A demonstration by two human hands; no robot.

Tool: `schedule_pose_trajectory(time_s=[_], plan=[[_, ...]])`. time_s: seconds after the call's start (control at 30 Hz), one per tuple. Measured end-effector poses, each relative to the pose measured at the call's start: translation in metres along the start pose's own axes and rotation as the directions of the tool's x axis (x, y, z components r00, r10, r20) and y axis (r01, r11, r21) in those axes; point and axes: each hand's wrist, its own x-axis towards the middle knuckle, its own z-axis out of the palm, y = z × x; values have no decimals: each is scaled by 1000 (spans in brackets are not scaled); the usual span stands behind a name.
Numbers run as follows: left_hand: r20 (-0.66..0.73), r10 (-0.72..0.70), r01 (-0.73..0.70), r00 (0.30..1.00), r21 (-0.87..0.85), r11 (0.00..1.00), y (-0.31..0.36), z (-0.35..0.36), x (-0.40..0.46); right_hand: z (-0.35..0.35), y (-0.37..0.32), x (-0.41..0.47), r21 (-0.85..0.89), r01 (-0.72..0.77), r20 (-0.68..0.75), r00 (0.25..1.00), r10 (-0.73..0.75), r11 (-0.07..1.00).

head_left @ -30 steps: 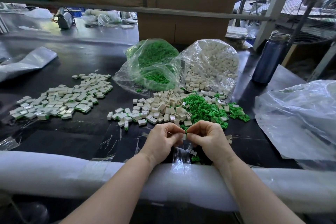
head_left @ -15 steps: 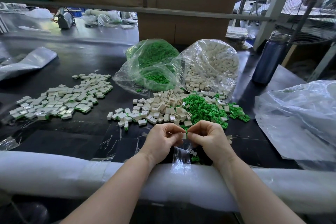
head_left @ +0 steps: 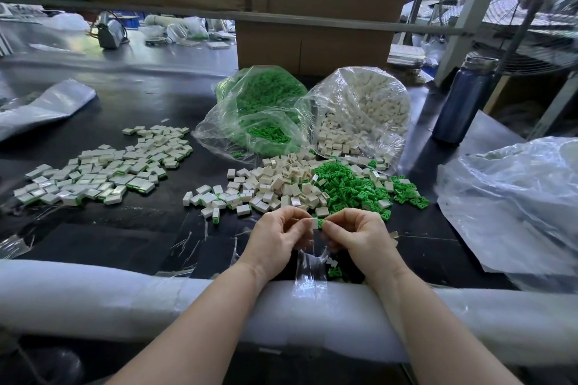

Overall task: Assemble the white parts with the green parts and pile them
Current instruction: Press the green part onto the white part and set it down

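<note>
Both hands met just above the near edge of the dark, glossy table [head_left: 150,237]. The left hand [head_left: 275,239] had its fingers curled, pinching a small white boxy plastic part [head_left: 312,223] between thumb and forefinger; the right hand [head_left: 359,236], likewise curled, pinched a small green plastic part [head_left: 321,224] that touched the white one's end — whether it was seated inside could not be told.

Just beyond the hands lay a loose heap of white rectangular housings [head_left: 275,184], smooth and matte, touching a heap of bright green pronged clips [head_left: 350,187] to its right. Behind them slumped two crinkled clear plastic bags, one full of green clips [head_left: 266,116], the other full of white housings [head_left: 359,116], side by side and touching. Well to the left spread a flat scatter of finished white blocks with green edges [head_left: 103,169].

A padded white foam roll [head_left: 125,300] ran along the table's near edge under both forearms, with a strip of clear tape [head_left: 309,272] hanging over it between the wrists. A dark blue cylindrical metal bottle [head_left: 463,100] stood at the far right, beside a large rumpled translucent plastic bag [head_left: 516,203] — and brown corrugated cardboard boxes [head_left: 312,40] stood behind the two bags
</note>
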Motion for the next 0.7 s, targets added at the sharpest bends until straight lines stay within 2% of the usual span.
schedule_pose_trajectory(time_s=[0.4,0.7], plan=[[29,3,-4,1000,24,1000,2,0,-1,3,2,3,-88,-52,72,996,58,995],[5,65,-64,998,260,963,0,-1,-1,4,0,2,-214,-56,96,992,79,975]])
